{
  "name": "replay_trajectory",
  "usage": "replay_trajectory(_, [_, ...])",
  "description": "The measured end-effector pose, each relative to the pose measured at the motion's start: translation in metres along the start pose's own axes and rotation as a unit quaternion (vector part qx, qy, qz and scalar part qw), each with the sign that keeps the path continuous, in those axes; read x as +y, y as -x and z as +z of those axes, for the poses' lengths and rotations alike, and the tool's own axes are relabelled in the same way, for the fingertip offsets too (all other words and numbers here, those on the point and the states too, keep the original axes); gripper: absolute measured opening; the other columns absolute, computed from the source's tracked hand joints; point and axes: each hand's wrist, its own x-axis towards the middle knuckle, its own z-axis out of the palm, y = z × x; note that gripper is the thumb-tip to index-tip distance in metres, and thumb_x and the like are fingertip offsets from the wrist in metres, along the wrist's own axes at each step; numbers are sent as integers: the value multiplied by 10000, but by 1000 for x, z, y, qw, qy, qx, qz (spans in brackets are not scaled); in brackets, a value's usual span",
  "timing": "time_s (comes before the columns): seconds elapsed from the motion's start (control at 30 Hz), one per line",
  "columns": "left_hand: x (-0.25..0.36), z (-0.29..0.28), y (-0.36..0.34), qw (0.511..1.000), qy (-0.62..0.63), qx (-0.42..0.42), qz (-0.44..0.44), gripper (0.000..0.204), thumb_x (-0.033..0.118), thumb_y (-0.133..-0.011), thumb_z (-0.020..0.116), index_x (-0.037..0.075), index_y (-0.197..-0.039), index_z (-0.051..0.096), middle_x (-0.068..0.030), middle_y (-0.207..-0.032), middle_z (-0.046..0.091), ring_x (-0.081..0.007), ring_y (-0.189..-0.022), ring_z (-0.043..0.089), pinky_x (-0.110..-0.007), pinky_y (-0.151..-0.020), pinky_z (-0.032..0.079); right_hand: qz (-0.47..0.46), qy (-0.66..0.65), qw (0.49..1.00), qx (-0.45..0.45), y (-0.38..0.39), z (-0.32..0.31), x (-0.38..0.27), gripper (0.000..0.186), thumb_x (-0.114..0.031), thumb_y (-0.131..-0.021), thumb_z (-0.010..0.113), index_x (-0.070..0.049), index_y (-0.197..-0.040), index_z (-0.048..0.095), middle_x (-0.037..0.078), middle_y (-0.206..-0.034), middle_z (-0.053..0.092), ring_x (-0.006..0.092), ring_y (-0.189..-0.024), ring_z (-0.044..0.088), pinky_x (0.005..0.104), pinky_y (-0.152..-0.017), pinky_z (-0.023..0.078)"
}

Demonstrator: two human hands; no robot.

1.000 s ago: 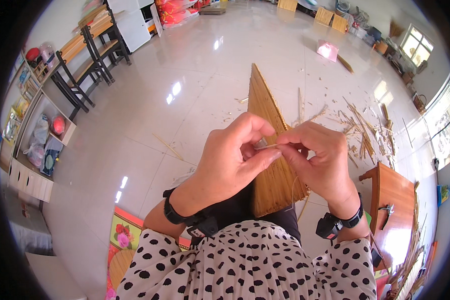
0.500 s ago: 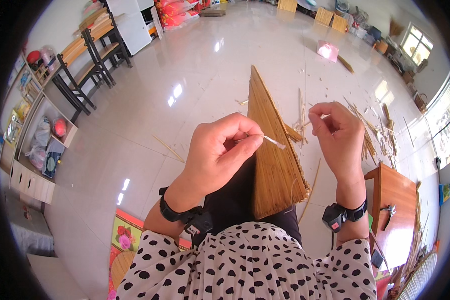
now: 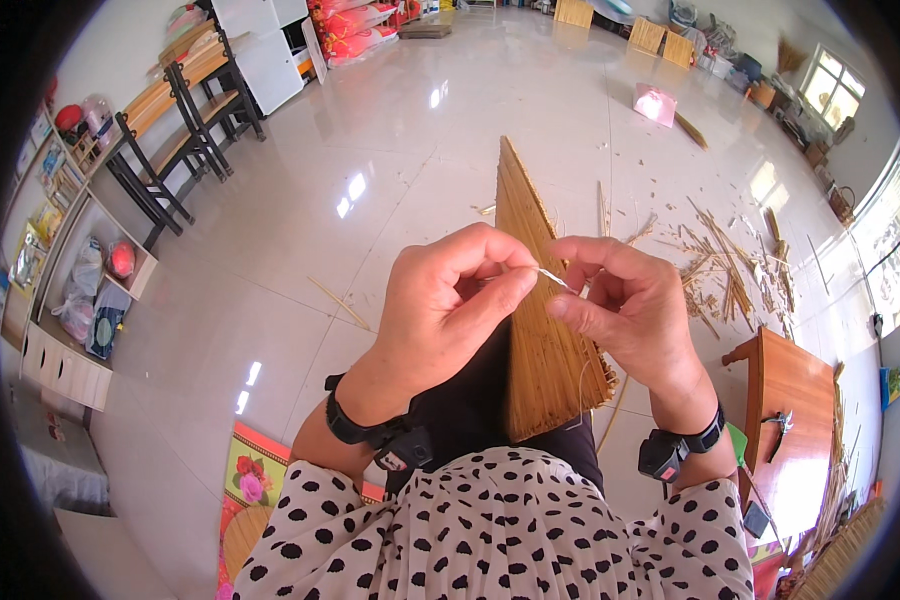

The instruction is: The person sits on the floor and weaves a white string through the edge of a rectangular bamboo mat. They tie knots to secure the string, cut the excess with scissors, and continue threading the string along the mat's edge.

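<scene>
Between the thumb and forefinger of my left hand [image 3: 460,295] a short white strand [image 3: 553,277] is pinched, its free end pointing right. My right hand [image 3: 630,305] is beside that end, thumb and forefinger apart around it; whether a finger touches the strand I cannot tell. Under both hands a long triangular panel of yellow-brown stalks [image 3: 540,375] rests on my lap, its point away from me. Its right edge is rough with stalk ends, and a thin loose thread [image 3: 583,395] curves near its lower right corner.
Loose stalks and scraps [image 3: 735,265] litter the floor to the right. A small wooden table [image 3: 795,410] with a metal tool [image 3: 778,425] on it stands at my right. Chairs [image 3: 175,130] and a shelf unit [image 3: 70,260] line the left side. A pink box [image 3: 655,104] is farther off.
My right hand has moved left, up to the strand, and its thumb and forefinger have spread from a pinch. My left hand keeps its pinch and has shifted slightly right.
</scene>
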Motion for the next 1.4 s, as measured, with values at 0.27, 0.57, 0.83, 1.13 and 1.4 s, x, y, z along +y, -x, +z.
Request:
replay_trajectory(0.27, [-2, 0, 2, 1000, 10, -5, -20, 29, 20, -888, 605, -7, -895, 598, 24, -660, 565, -16, -576, 463, -178, -525, 352, -170, 26, 981, 91, -3, 0, 15, 106, 23, -807, 692, -19, -900, 718, 21, -804, 632, 57, -618, 522, 205, -531, 397])
replay_trajectory(0.57, [0, 2, 2, 978, 145, -97, -117, 128, 35, -940, 505, -33, -1013, 585, -10, -681, 547, -73, -511, 488, -205, -467, 372, -128, -17, 981, 147, -2, 3, 12, 82, 32, -821, 669, -33, -866, 693, -25, -808, 577, -1, -575, 414, 170, -495, 321])
replay_trajectory(0.83, [-20, 10, 4, 966, 226, -114, 62, 253, -3, -936, 485, -47, -1172, 568, -98, -840, 649, -139, -575, 586, -240, -539, 476, -162, -5, 982, 102, -2, 14, 9, 93, 41, -805, 669, -17, -867, 707, 23, -810, 620, 22, -582, 485, 176, -490, 360])
replay_trajectory(1.13, [-16, 19, 7, 979, -126, -15, 160, 433, -79, -882, 519, -30, -1308, 463, -92, -704, 647, -144, -602, 620, -252, -578, 496, -158, 14, 980, 121, -1, 17, -1, 127, 52, -816, 668, 28, -933, 713, 76, -827, 651, 92, -660, 617, 204, -554, 472])
replay_trajectory(1.4, [-25, 25, 5, 924, -289, 48, 246, 513, -52, -781, 614, 11, -1278, 503, -82, -710, 633, -224, -530, 602, -311, -474, 461, -160, 20, 976, 144, -4, 21, 8, 114, 22, -827, 670, 3, -927, 721, 52, -773, 632, 65, -619, 540, 204, -526, 414])
